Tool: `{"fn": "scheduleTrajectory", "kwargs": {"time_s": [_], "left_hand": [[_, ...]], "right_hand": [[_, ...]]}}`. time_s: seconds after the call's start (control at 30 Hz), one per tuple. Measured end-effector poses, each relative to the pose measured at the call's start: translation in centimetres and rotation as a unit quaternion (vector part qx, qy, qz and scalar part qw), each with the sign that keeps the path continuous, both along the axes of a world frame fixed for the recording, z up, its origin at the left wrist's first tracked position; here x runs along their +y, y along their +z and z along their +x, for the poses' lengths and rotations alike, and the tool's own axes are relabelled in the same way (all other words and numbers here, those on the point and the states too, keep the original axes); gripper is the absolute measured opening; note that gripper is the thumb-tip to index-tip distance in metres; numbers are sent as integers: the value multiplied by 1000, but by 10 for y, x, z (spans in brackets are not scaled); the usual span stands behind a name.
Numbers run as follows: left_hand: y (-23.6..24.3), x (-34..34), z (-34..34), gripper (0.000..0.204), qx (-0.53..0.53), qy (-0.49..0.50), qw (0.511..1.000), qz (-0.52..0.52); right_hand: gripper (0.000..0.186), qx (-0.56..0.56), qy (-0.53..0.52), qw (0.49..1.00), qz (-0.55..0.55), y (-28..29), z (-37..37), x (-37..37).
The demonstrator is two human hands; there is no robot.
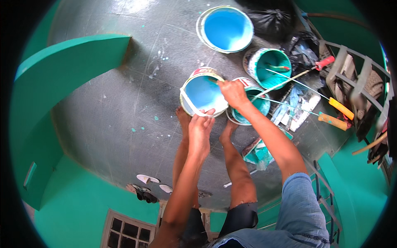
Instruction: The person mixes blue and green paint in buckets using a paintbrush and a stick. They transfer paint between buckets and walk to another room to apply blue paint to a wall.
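Between my feet and the paint cans stands a bucket (199,72) with pale blue liquid inside. My left hand (201,131) grips its near rim, fingers curled over the edge beside the white handle (191,101). At the right side of the rim is my right hand (234,93), closed. A small dark green bit shows at its fingertips, too small to name. Just right of the bucket, partly under my right forearm, is a can (248,82) coated with green paint. Roller handles (333,121) stick out from it.
A larger bucket (200,29) with blue inside stands farther off. Beside it are another green-painted can (250,62), black plastic bags (271,21) and a grey ladder (345,68). A low green curved wall (78,51) rises at left. Slippers (147,179) lie near the window wall.
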State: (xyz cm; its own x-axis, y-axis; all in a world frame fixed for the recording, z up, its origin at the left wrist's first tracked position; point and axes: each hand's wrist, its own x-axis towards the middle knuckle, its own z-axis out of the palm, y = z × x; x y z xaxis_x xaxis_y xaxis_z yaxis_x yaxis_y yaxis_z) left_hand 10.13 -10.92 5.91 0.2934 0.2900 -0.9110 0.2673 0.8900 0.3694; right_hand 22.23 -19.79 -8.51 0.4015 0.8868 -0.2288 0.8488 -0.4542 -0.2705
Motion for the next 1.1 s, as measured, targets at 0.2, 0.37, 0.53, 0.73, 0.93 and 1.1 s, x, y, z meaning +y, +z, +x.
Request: {"fn": "scheduleTrajectory", "kwargs": {"time_s": [0.2, 0.37, 0.53, 0.73, 0.93, 1.1], "left_hand": [[-38, 21, 4, 32, -35, -18, 999, -1], [-60, 46, -9, 25, -99, -95, 990, -11], [-83, 73, -47, 25, -172, -211, 960, -64], [-137, 100, -96, 21, -221, -269, 925, -155], [-182, 109, -108, 23, -334, -346, 860, -170], [-192, 112, -115, 23, -409, -335, 839, -128]], "right_hand": [[7, 25, 27, 999, 11, -18, -7, 17], [9, 71, 92, 985, 129, -38, -2, 31], [4, -3, 216, 973, 84, -63, -24, 53], [7, 48, 310, 947, 72, -48, -11, 54], [5, 50, 315, 935, 154, -64, -18, 60], [9, -94, 285, 941, 159, -72, -6, 76]]}}
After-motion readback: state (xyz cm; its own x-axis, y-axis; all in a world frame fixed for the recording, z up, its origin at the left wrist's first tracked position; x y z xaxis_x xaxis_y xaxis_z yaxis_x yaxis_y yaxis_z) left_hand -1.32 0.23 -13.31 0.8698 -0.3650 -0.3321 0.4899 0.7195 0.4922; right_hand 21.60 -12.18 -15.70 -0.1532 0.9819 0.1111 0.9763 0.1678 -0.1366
